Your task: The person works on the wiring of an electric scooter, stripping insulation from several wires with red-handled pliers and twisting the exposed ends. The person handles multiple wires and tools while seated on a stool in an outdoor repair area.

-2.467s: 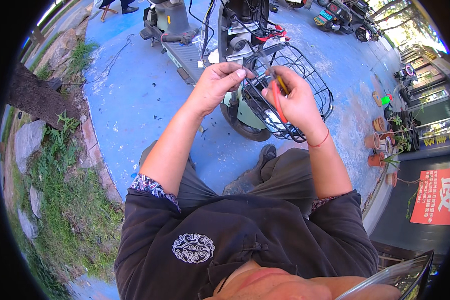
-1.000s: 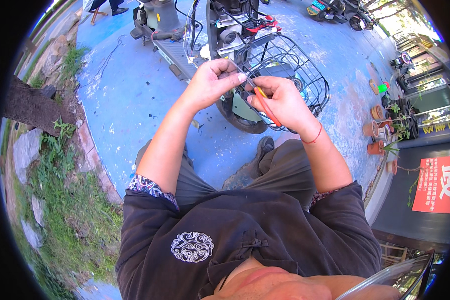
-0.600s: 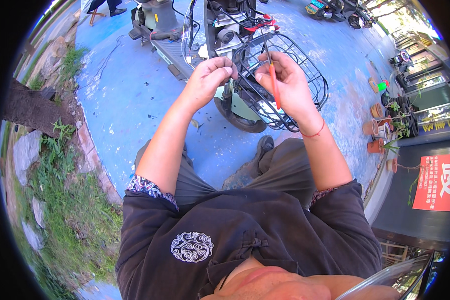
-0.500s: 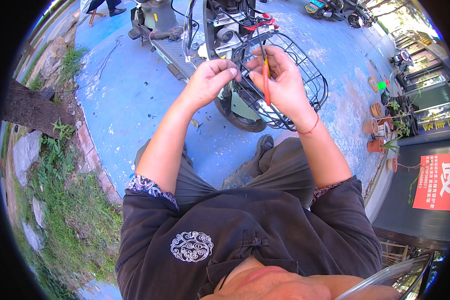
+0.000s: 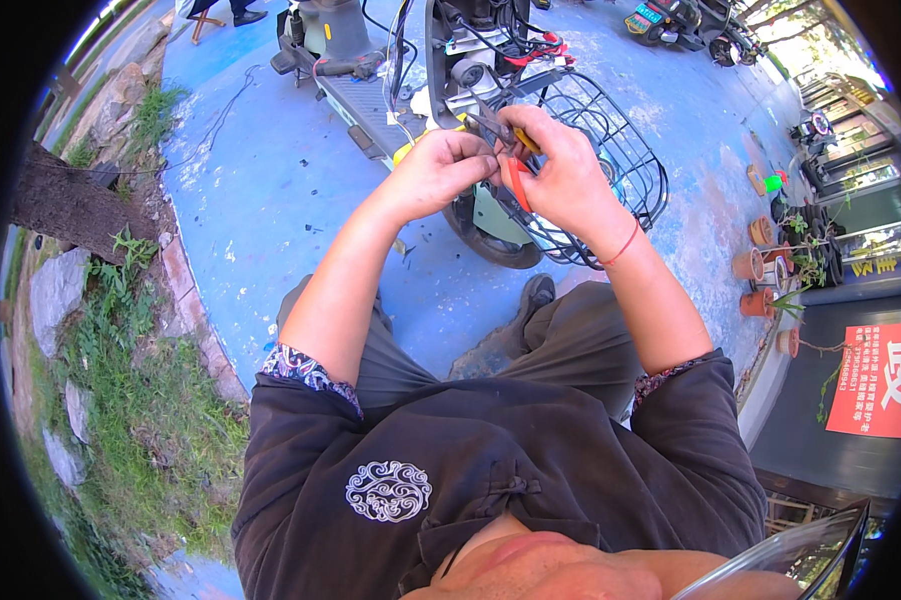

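My right hand [image 5: 568, 168] is closed round a pair of pliers [image 5: 518, 186] with red and yellow handles, the metal jaws pointing up and left. Close beside it, my left hand [image 5: 435, 178] is closed in a pinch, fingertips almost touching my right fingers. What it pinches is hidden. Something yellow [image 5: 402, 154] shows behind my left hand; its kind is unclear. Both hands are above the front of an electric scooter [image 5: 365, 112], whose front is uncovered with loose wires [image 5: 402, 60] showing. A black wire basket [image 5: 662, 182] is behind and right of my right hand.
The scooter's front wheel [image 5: 495, 247] is below my hands on blue-painted ground [image 5: 260, 220]. Potted plants [image 5: 755, 303] line the right side. Another scooter [image 5: 685, 28] stands far right. Left are a tree trunk [image 5: 80, 205], rocks [image 5: 58, 300] and grass. A person's shoe [image 5: 250, 17] shows at the back.
My right hand has turned and closed in toward my left hand, and the pliers' jaws now angle up-left. The yellow thing has come into sight behind my left hand. The view has shifted slightly.
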Motion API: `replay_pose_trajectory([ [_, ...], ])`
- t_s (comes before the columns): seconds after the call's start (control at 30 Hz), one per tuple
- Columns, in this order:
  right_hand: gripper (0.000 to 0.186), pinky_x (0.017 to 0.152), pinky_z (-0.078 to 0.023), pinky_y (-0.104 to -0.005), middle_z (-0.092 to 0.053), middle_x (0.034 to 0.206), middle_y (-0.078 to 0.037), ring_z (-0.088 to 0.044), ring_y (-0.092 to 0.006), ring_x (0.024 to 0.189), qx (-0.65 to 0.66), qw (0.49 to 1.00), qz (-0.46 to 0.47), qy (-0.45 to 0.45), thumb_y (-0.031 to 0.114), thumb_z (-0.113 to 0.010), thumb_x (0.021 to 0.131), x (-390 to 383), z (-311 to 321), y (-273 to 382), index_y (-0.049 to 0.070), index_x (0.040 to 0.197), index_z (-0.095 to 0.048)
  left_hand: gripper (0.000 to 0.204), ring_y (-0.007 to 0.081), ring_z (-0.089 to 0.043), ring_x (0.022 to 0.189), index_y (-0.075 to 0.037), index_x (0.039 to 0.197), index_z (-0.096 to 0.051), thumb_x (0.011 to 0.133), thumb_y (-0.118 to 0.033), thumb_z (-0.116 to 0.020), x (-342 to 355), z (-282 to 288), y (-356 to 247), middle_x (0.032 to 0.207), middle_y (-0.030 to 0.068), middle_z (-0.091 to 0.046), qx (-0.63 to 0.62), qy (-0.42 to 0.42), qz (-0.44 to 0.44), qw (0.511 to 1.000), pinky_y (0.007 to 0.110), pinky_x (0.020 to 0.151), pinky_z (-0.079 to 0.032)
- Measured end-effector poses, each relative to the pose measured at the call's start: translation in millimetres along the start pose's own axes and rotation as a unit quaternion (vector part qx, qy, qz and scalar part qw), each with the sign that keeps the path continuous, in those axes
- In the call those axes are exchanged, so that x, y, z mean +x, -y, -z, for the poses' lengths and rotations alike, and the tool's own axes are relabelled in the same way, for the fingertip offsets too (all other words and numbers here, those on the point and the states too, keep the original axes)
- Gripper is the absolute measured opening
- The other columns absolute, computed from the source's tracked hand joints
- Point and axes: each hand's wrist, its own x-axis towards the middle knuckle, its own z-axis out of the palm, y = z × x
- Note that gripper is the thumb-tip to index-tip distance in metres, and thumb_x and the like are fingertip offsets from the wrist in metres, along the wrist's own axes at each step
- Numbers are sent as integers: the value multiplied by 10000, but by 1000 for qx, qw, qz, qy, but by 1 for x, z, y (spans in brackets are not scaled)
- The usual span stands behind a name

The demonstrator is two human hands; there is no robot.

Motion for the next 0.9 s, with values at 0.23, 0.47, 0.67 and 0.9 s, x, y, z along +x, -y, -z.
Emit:
replay_pose_trajectory([
  [0.23, 443, 698, -573, -348, -659, 870, -97, -677, -245, 763, -15, 999, 11, -44, -37, -766, 740, -4, -8, 0, 56, 1152, -630, 245, 84, -642, 985, 24, 1150, -737, 984, -116, -622, 3, -2, 7, 1071, 36, -749, 12, 9, 3, 1000, 284, 911, -512],
  [0.47, 424, 689, -566, -352, -645, 854, -96, -666, -247, 741, -28, 996, -8, -80, -50, -735, 741, -3, -13, -3, 57, 1138, -635, 237, 80, -637, 946, 19, 1114, -740, 974, -118, -607, 8, 0, 5, 1028, 19, -741, 27, 4, -13, 1000, 274, 885, -508],
  [0.67, 380, 682, -560, -345, -652, 831, -106, -675, -247, 726, -28, 994, -37, -100, -41, -708, 781, 2, -11, 1, 55, 1141, -632, 239, 57, -567, 785, 26, 1032, -739, 958, -168, -620, 8, -4, -8, 864, -21, -685, 30, -21, -28, 999, 253, 697, -464],
  [0.9, 358, 803, -551, -285, -672, 926, -28, -643, -113, 852, 182, 965, -137, -127, -34, -660, 892, 1, 38, -31, 21, 1241, -607, 250, 54, -390, 601, 45, 929, -711, 946, -187, -617, -5, 2, -12, 671, -46, -503, -95, 26, -4, 995, 240, 569, -319],
])
